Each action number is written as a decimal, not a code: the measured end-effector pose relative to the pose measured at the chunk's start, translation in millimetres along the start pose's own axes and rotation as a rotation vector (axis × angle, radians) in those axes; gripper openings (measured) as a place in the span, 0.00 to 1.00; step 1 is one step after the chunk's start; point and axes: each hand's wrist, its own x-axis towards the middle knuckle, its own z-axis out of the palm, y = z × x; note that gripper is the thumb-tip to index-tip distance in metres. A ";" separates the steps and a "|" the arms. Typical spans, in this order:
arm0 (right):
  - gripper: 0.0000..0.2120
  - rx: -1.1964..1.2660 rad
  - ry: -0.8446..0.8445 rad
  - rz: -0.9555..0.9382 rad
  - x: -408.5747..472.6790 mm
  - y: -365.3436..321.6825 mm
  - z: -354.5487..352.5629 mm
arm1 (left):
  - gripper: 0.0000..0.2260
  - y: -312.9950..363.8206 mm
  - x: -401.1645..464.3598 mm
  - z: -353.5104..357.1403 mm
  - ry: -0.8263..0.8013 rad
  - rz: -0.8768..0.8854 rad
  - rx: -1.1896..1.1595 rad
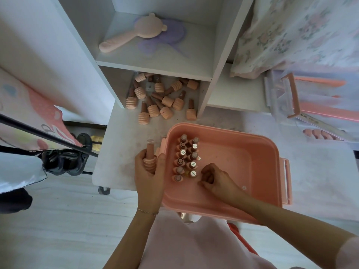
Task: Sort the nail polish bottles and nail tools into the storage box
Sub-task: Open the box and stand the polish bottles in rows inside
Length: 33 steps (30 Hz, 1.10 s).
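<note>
Right hand (212, 178) — grip possibly empty.

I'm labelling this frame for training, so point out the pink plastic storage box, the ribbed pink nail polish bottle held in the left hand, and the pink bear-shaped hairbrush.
Pink plastic storage box (258, 144): head view, bare far-right rim.
Ribbed pink nail polish bottle (150, 152): head view, neck.
Pink bear-shaped hairbrush (148, 26): head view, round head.

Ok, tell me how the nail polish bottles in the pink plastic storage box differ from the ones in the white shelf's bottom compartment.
The bottles in the pink plastic storage box stand upright in two neat rows, caps up; the bottles in the white shelf's bottom compartment lie on their sides. The boxed ones touch in order; the shelf ones are scattered at all angles. Both groups share ribbed peach bodies and brownish caps.
</note>
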 end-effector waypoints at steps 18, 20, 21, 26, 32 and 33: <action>0.11 0.525 0.113 -0.278 -44.2 -106.1 -47.7 | 0.17 47.3 -6.7 -20.7 -0.432 0.318 0.206; 0.09 0.498 0.142 -0.298 -46.8 -107.4 -50.0 | 0.16 50.5 -9.4 -15.3 -0.473 0.323 0.205; 0.08 0.491 0.162 -0.311 -48.8 -106.5 -51.9 | 0.16 51.4 -10.1 -13.3 -0.483 0.335 0.214; 0.07 0.379 0.189 -0.278 -60.5 -83.7 -64.1 | 0.15 40.8 -3.5 -11.0 -0.346 0.460 0.277; 0.03 0.062 0.091 -0.167 -64.0 -48.4 -49.6 | 0.13 8.6 10.0 -13.3 -0.207 0.162 0.255; 0.03 0.021 0.074 -0.156 -61.5 -44.2 -45.4 | 0.12 6.7 8.5 -12.7 -0.213 0.146 0.241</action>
